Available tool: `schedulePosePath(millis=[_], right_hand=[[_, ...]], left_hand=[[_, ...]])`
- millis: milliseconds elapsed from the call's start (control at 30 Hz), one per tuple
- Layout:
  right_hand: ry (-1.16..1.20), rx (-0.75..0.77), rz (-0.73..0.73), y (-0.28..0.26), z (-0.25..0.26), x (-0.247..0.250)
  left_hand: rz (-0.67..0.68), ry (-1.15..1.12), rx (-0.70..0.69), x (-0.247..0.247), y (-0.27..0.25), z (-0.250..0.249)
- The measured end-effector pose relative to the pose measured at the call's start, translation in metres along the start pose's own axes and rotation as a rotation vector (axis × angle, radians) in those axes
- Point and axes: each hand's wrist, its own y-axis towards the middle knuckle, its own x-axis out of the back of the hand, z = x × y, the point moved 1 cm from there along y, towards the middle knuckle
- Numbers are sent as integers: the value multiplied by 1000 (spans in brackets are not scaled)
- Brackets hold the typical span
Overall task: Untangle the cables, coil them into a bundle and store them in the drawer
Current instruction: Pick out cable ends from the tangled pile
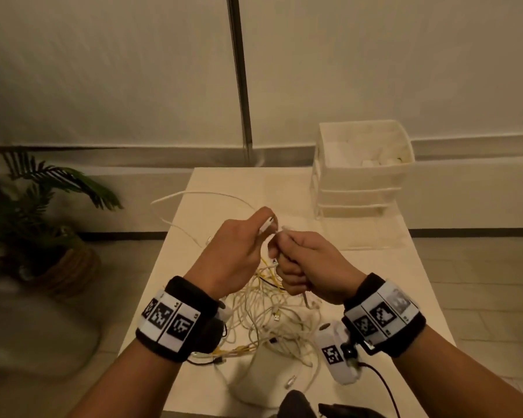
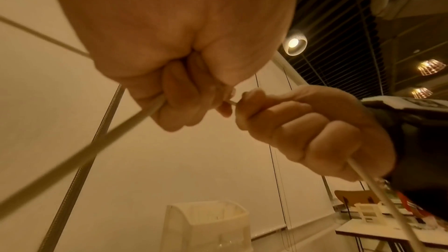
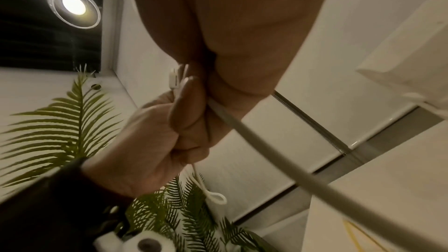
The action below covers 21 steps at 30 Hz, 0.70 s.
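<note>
A tangle of white and yellow cables (image 1: 269,321) lies on the white table (image 1: 218,182) under my hands. Both hands are raised above it, knuckles almost touching. My left hand (image 1: 264,229) grips a white cable whose plug (image 1: 267,226) sticks out by the thumb; its long loop (image 1: 194,194) arcs off to the left. My right hand (image 1: 281,247) is fisted round another white cable (image 1: 305,300), which hangs out below the fist. From the left wrist, my left hand (image 2: 194,102) curls on a cable (image 2: 109,141) beside my right hand (image 2: 244,110). From the right wrist, the cable (image 3: 266,150) leaves the fist.
A white stack of drawers (image 1: 363,167) stands at the table's far right, its top one open. A potted palm (image 1: 43,206) stands on the floor to the left. A pale wall with a dark vertical strip (image 1: 239,79) is behind. The table's left and near edges are close to the cables.
</note>
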Motion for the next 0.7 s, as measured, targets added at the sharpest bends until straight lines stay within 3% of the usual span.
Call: schedulePosePath(millis=[200, 400, 533, 700], right_hand=[[36, 41, -13, -10, -18, -27], [-76, 105, -92, -10, -38, -62], [-140, 108, -156, -19, -52, -82], [-287, 192, -114, -46, -67, -99]], left_hand=[[-310, 84, 95, 46, -7, 25], [-395, 36, 161, 69, -29, 37], [-343, -17, 150, 72, -47, 45], [-354, -364, 56, 72, -70, 41]])
